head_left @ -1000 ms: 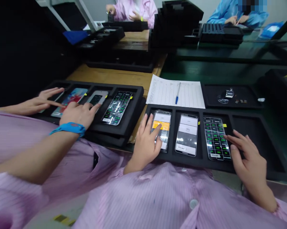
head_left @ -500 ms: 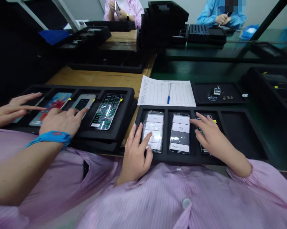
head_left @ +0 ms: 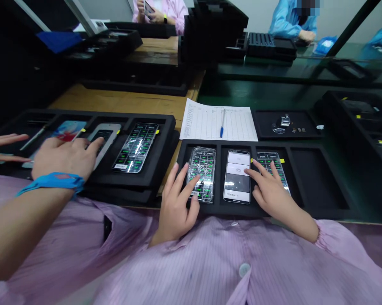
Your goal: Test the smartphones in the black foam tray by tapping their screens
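Observation:
My left hand (head_left: 177, 203), fingers spread, rests at the left phone (head_left: 206, 163), a fingertip on its screen. That phone is in clear wrap and shows a dark screen with green marks. Over the middle phone (head_left: 237, 188), which shows a white and grey screen, my right hand (head_left: 275, 192) is open with its index fingertip at the right side of the display. The right phone (head_left: 269, 159), with a dark grid screen and a yellow tab, is partly hidden under that hand. All three phones lie in a black foam tray (head_left: 319, 180) with compartments.
At left, a co-worker's hands, one with a blue wristband (head_left: 51, 182), work over a second phone tray (head_left: 165, 127). Behind my tray lie a paper sheet (head_left: 203, 123), a blue pen (head_left: 222, 127) and a small tray (head_left: 264, 127) with metal bits. Black trays (head_left: 210, 38) are stacked farther back.
The left phone's screen went from white panels to a dark grid with green marks. My right hand shifted left, its index finger now over the middle phone's screen. The co-worker's hands moved left.

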The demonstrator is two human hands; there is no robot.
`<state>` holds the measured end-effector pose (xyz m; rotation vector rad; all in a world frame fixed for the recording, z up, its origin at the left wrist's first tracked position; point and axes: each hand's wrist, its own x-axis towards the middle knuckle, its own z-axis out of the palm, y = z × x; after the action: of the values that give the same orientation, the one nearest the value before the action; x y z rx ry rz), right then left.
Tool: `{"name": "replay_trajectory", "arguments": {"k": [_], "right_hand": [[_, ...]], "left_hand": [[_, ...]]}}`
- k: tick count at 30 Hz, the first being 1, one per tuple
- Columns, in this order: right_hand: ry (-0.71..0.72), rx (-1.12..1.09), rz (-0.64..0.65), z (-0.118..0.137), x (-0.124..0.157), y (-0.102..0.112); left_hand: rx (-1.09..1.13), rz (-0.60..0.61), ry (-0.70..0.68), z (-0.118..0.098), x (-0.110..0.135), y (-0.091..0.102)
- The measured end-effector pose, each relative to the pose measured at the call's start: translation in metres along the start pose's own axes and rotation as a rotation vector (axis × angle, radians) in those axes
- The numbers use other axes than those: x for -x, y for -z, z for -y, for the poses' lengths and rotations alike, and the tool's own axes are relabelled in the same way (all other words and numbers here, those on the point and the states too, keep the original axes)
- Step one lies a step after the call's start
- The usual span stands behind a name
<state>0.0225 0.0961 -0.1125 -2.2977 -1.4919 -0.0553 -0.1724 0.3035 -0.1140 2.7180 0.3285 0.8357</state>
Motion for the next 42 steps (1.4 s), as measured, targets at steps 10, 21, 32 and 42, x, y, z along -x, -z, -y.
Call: {"name": "replay_trajectory", "arguments": {"k": [10, 21, 32, 42], "right_hand": [[0.168, -0.108, -0.004, 0.011, 0.017, 0.006], [-0.292, -0.015, -0.452, -0.058, 0.056, 0.024], [-0.236, -0.032, -0.134, -0.040, 0.012, 0.020], [-0.047, -0.076, -0.038, -0.008, -0.016, 0.008]], "left_hand": [[0.014, 0.005, 0.016, 0.008, -0.007, -0.002], [0.151, -0.032, 0.461, 0.010, -0.003, -0.004], [0.030, -0.065, 0.275, -0.007, -0.020, -0.002], [-0.033, 0.201, 0.226, -0.015, -0.050, -0.009]]}}
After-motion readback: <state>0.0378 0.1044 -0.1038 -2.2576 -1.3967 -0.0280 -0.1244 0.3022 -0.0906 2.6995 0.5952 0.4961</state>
